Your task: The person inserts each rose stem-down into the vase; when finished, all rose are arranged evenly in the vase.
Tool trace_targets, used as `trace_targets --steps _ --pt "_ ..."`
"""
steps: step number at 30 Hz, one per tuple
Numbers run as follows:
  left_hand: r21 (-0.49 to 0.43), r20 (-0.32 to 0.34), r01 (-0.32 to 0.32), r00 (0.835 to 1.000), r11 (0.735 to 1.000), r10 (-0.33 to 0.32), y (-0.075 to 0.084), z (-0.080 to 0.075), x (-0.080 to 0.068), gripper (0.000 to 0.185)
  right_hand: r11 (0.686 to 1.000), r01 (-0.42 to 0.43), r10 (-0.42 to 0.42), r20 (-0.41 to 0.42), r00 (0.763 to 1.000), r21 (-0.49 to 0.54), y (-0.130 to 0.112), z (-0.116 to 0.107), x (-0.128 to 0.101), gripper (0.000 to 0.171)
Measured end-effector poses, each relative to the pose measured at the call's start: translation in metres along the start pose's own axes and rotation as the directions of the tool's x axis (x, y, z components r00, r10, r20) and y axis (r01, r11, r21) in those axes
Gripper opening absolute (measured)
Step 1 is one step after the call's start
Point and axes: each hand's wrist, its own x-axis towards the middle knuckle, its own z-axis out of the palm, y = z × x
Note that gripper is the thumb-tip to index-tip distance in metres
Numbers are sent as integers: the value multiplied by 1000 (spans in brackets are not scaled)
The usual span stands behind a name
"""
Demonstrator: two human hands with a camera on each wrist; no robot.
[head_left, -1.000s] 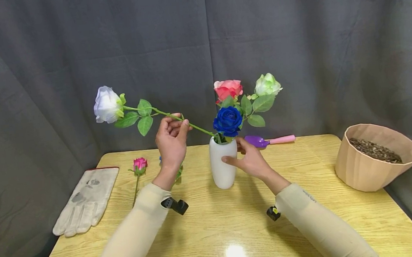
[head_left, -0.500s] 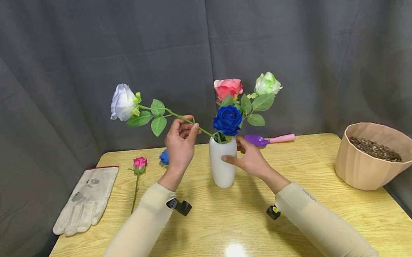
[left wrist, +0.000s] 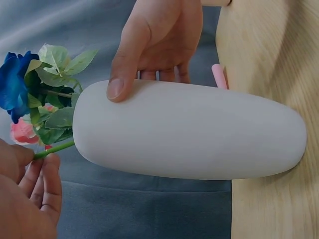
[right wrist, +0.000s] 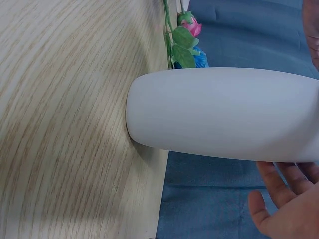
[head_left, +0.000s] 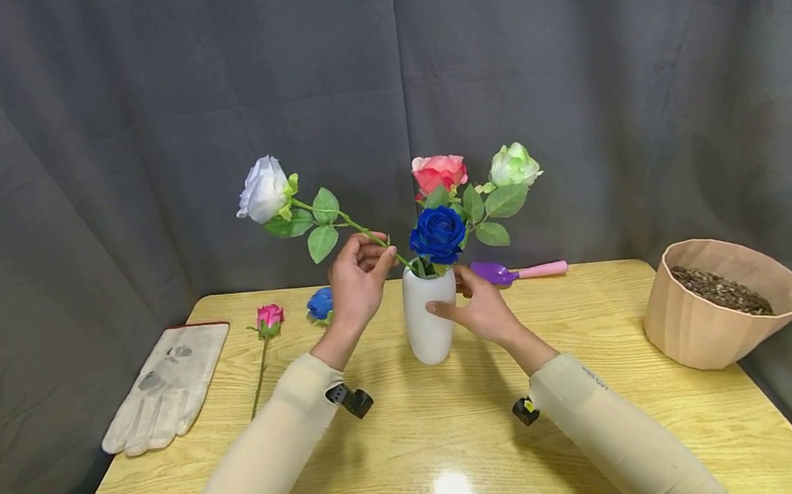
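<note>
Your left hand [head_left: 356, 282] pinches the thin green stem of the white artificial rose [head_left: 264, 190] between thumb and curled fingers [left wrist: 47, 177], just left of the vase mouth. The stem slants up to the left; its lower end enters the mouth of the smooth white ceramic vase [head_left: 429, 315], and the bloom hangs well out to the left above the bench.

Your right hand [head_left: 480, 306] steadies the vase from the right. The thumb [left wrist: 124, 64] lies flat on the front wall and the other fingers wrap behind it, gently curved round the body.

The stem end inside the vase is hidden. In the right wrist view only the fingertips [right wrist: 281, 199] show at the lower edge, and the vase mouth is cut off. The left wrist view crops your left hand at the corner.

The vase stands upright near the middle of the yellow wooden bench [head_left: 424, 467]. It holds a blue rose [head_left: 437, 234], a pink rose [head_left: 438, 171] and a pale green rose [head_left: 514, 163]. A tan ribbed pot [head_left: 718, 319] at the right edge of the bench holds dark granular fill [head_left: 718, 289].
</note>
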Motion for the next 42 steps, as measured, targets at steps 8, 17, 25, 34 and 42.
trace_targets --steps 8,17,25,34,42 --pt "-86 41 61 998 994 -57 -2 0 -1 22 1000 9 -9 -3 1000 0 0 0 0 73" --pt "-44 52 63 997 997 -61 -2 0 0 22 1000 15 -15 -5 1000 -1 0 -1 2 72" --pt "143 105 79 990 987 -94 -3 0 -1 22 1000 11 -11 5 1000 11 1 -1 2 73" --pt "204 118 194 968 960 -221 1 0 0 25 1000 6 -6 6 1000 24 3 0 2 72" --pt "248 194 128 965 960 -179 -8 3 -4 15 1000 26 -26 2 1000 16 4 0 1 73"
